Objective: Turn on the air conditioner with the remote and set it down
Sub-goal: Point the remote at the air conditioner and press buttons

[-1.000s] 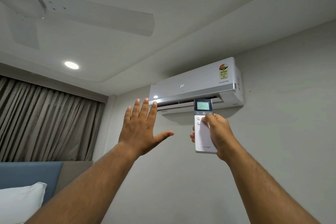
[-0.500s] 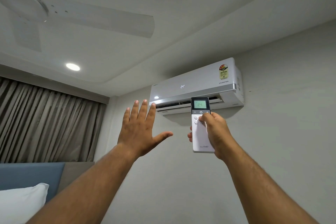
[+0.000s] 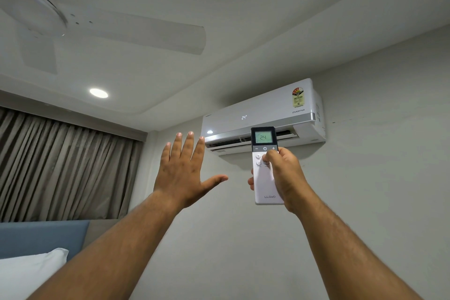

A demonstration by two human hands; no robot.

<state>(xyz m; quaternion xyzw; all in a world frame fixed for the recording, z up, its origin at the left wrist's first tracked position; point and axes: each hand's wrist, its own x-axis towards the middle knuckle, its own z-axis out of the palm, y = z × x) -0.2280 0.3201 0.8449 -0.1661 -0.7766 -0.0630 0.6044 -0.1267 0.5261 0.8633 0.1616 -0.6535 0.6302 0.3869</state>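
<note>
A white air conditioner (image 3: 265, 109) hangs high on the wall, its front showing 24 and its lower flap open. My right hand (image 3: 285, 175) is raised in front of it, wrapped around a white remote (image 3: 264, 178) held upright. The remote's lit screen reads 24, and my thumb rests on the buttons just under the dark top band. My left hand (image 3: 182, 170) is raised to the left of the remote, palm toward the unit, fingers spread, holding nothing.
A white ceiling fan (image 3: 102, 24) is overhead at the upper left, beside a round ceiling light (image 3: 98, 93). Brown curtains (image 3: 60, 165) cover the left wall. A blue headboard (image 3: 41, 238) and a white pillow (image 3: 26, 273) sit at the lower left.
My right hand with the remote has drifted a little to the left, and the thumb has stayed on the buttons. My left hand has barely moved.
</note>
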